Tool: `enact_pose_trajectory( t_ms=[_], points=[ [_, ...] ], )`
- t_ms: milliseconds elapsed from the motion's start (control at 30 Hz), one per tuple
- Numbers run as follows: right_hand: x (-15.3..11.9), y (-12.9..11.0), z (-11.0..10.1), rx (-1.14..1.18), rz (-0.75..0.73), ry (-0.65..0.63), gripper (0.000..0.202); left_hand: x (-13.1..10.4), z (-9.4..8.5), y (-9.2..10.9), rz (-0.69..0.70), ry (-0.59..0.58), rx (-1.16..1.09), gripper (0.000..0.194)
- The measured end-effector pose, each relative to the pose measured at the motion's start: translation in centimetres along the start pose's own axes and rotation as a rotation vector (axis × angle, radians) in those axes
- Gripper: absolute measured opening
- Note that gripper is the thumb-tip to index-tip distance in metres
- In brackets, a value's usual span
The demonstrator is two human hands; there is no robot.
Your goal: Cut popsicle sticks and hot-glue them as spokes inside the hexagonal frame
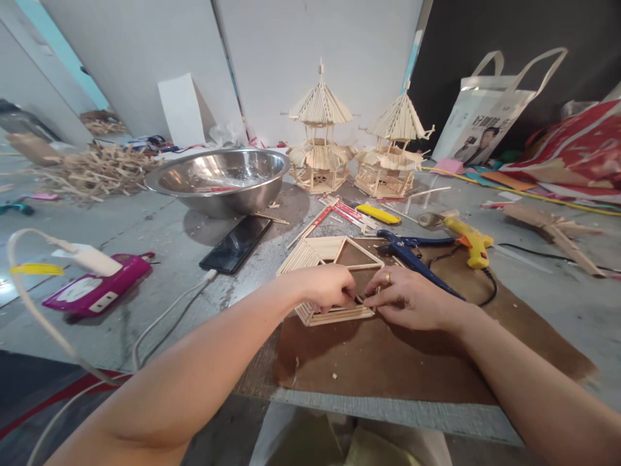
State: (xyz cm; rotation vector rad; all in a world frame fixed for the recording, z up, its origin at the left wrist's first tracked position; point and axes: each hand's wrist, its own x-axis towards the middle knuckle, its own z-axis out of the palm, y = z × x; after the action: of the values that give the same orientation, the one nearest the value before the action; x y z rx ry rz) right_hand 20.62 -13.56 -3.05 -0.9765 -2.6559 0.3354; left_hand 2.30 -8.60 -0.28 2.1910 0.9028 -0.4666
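Observation:
A flat, many-sided frame of pale wooden sticks (334, 315) lies on a brown board (388, 362), its left side covered with close-laid sticks. My left hand (330, 288) reaches over the middle of the frame, its fingers curled down and pressed together; what they pinch, if anything, is hidden. My right hand (407, 298), with a ring on one finger, rests at the frame's right edge, thumb and fingertips closed in near a small dark gap between the hands. Whatever lies between those fingertips is too small to make out.
Behind the frame lie blue cutters (412, 252), a yellow glue gun (473, 243), a yellow knife (378, 213) and a phone (237, 244). Farther back stand a metal bowl (218, 194) and two stick pagodas (320, 155). A purple power strip (104, 285) with cables is at left.

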Motion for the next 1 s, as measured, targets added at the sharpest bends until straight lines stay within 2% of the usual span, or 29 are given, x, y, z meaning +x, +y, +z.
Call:
enact_pose_trajectory(
  t_ms=[133, 533, 1000],
  points=[
    [0.0, 0.0, 0.0, 0.013, 0.008, 0.004, 0.03, 0.0, 0.1, 0.0, -0.024, -0.037, -0.094, 0.02],
    [0.1, -0.6, -0.4, -0.042, -0.007, -0.014, 0.031, -0.2, 0.0, 0.3, -0.034, -0.031, -0.109, 0.018],
    [0.3, -2.2, -0.7, -0.324, -0.079, -0.094, 0.019, 0.0, 0.0, 0.3, -0.043, -0.031, -0.119, 0.014]
  ],
)
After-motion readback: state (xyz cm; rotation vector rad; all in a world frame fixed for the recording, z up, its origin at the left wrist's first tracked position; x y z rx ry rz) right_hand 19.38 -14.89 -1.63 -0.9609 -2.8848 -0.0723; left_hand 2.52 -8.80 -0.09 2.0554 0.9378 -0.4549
